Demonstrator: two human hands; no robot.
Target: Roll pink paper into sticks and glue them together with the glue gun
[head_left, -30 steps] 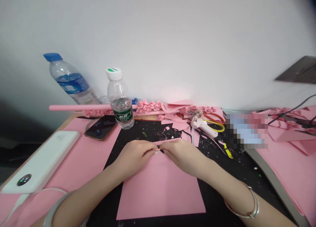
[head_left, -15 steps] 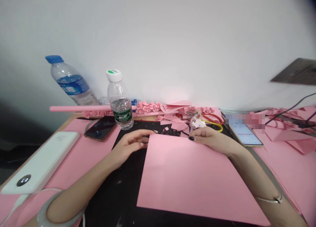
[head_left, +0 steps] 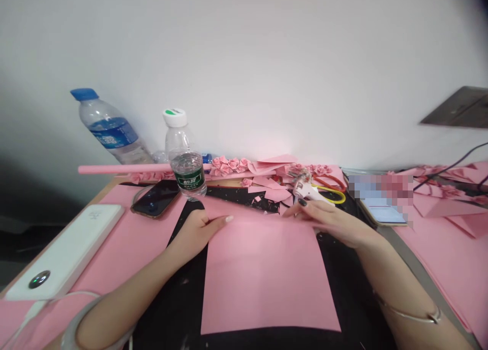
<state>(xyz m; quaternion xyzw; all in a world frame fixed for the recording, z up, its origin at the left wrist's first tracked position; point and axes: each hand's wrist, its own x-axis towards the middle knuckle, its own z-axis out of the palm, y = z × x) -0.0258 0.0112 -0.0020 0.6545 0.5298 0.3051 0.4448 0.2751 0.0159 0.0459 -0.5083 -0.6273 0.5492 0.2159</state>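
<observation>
Pink paper (head_left: 267, 284), far edge between left hand (head_left: 198, 233) and right hand (head_left: 331, 222)

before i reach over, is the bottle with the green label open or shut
Shut: the green-labelled bottle has its white cap seated on top.

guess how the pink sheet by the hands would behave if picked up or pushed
The pink sheet is probably light, as its near edge looks thin. It likely takes a fold well, if it matches the folded pink roses. Pushed, it might slide: nothing sits on its near end on the black surface.
</observation>
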